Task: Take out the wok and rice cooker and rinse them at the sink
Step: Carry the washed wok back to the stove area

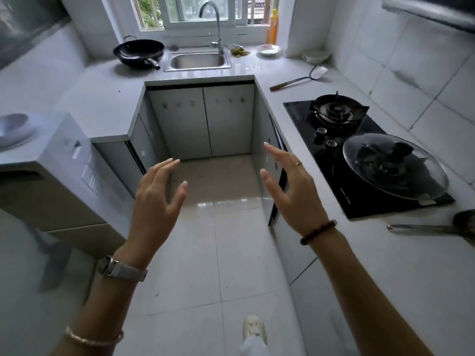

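**Both hands empty, wok beside the sink**

The left hand (pixel 156 201) and the right hand (pixel 290 194) are raised over the tiled floor (pixel 205 265), palms turned toward each other. Their fingers are loosely spread and hold nothing. A watch (pixel 120 269) sits on the left wrist and a bead bracelet (pixel 318 231) on the right.

The black wok (pixel 138 52) rests on the counter (pixel 102 98) just left of the steel sink (pixel 198 60), its handle pointing toward the basin. The tap (pixel 217 27) arches over the sink in front of the window. The cupboard doors (pixel 203 124) below the sink are closed.

On the right stretch of counter a spatula (pixel 298 79) lies behind the black gas stove (pixel 359 160). A glass lid (pixel 393 165) covers the stove's near burner. A ladle (pixel 437 228) lies on the counter in front of the stove. Stacked bowls (pixel 316 56) stand in the far right corner.
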Available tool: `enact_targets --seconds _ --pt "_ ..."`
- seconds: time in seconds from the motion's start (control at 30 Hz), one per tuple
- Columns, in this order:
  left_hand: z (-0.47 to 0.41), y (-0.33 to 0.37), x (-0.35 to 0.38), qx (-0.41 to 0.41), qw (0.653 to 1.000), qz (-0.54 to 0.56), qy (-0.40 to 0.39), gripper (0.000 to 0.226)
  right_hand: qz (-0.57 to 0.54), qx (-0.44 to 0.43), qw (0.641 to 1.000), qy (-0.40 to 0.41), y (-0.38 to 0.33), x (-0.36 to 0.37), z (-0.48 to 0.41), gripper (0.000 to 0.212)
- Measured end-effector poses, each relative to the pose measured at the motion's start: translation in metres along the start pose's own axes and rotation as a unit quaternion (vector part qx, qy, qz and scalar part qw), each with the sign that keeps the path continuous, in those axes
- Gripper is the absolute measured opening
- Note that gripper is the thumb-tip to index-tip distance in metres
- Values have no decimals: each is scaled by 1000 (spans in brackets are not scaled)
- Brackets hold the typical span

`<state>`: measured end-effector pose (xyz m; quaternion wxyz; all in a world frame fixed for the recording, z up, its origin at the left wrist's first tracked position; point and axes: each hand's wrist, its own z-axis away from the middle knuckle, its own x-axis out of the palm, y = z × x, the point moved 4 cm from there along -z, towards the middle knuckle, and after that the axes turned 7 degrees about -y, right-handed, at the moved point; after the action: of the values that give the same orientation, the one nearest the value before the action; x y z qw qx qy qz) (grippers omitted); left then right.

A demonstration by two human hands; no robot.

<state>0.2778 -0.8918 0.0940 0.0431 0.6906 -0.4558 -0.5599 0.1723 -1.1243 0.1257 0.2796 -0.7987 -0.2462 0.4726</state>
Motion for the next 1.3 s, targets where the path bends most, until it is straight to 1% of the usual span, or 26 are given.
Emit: enact_targets --seconds 0.17,0.3,0.43,0.57,0.67,0.8,0.97,1.07,1.3 --pt "-43 -7 16 -27 999 -6 25 44 -9 -15 999 -28 32 1 -59 47" --pt "-74 -16 21 -42 998 -19 33 43 -9 -33 999 -34 46 8 -100 47" --pt "-109 -35 23 -52 998 -18 44 43 -7 -41 998 -51 61 20 -142 47" --pt "-157 -58 24 -57 997 -20 50 48 -2 -52 997 -57 74 35 -193 47" --pt "-199 -79 23 -44 997 -20 61 48 10 -53 997 -57 82 51 -235 47" --pt "-259 -119 17 -41 996 -28 77 41 24 -41 997 -62 89 79 -297 48" --pt "-329 -176 2 -44 996 -39 65 41 20 -43 997 -54 95 114 -378 48" --pt "-367 -204 -8 -37 995 -59 75 39 25 -35 998 -47 100 131 -417 47" --pt "-439 -257 -5 -68 994 -58 69 38 14 -15 998 -64 123 169 -501 46"
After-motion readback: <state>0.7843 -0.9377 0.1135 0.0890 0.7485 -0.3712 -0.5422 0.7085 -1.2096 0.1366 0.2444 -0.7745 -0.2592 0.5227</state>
